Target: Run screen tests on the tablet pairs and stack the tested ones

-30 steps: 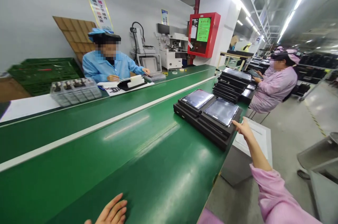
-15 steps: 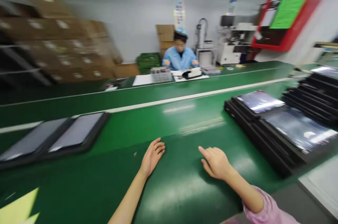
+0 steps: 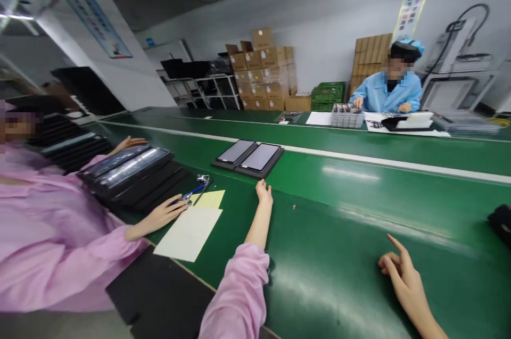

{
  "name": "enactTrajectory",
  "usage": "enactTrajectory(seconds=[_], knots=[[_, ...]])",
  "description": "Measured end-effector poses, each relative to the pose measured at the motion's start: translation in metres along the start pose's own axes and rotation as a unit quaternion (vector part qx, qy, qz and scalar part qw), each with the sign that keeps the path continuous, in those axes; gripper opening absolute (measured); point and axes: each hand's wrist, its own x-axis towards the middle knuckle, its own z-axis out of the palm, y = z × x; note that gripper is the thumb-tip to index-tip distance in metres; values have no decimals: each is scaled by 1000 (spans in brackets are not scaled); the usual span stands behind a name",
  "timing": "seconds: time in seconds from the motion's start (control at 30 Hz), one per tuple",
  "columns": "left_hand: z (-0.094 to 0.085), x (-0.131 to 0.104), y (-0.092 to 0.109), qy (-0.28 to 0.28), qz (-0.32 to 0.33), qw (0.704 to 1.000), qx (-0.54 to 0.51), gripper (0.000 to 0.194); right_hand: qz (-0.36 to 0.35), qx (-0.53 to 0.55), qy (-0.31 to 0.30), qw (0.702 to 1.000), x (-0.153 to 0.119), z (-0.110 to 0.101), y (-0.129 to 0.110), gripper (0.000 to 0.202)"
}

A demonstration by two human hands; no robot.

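Note:
My left hand [image 3: 264,191] reaches out to the near edge of a black tray [image 3: 224,165] on the green work surface. Its fingers are partly extended and hold nothing I can see; whether the fingertips touch the tray I cannot tell. Two flat grey tablet-like panels lie side by side in that tray, a left panel [image 3: 237,151] and a right panel [image 3: 261,157]. At the lower right, my right hand [image 3: 403,270] hovers low over or rests on the surface. Its index finger points out, the other fingers are loosely curled, and nothing is in it.
To the left, a co-worker in pink [image 3: 80,232] has one hand [image 3: 165,216] by a pen and paper [image 3: 189,235], the other at stacked black trays [image 3: 147,184]. Across the line sits a person in blue [image 3: 387,91]. A black object [image 3: 501,222] is at the right edge.
My view has swung left, bringing the pink-sleeved co-worker into sight. My left hand has moved toward the tray with the two panels. My right hand stays apart, index finger extended.

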Motion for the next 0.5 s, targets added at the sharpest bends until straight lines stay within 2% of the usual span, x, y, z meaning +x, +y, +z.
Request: enactTrajectory(seconds=[0.1, 0.2, 0.37, 0.5], knots=[[12, 10, 13, -23, -70, 996, -54, 54, 25, -5, -11, 1000, 0, -1, 5, 67], [20, 18, 21, -49, -110, 987, -108, 63, 59, -6, -18, 998, 0, -4, 11, 75], [24, 20, 15, -68, -148, 972, -171, 56, 93, 2, -13, 996, 2, -6, 14, 83], [22, 15, 6, -84, -179, 964, -180, 48, 101, 6, -4, 995, 1, -4, 14, 85]])
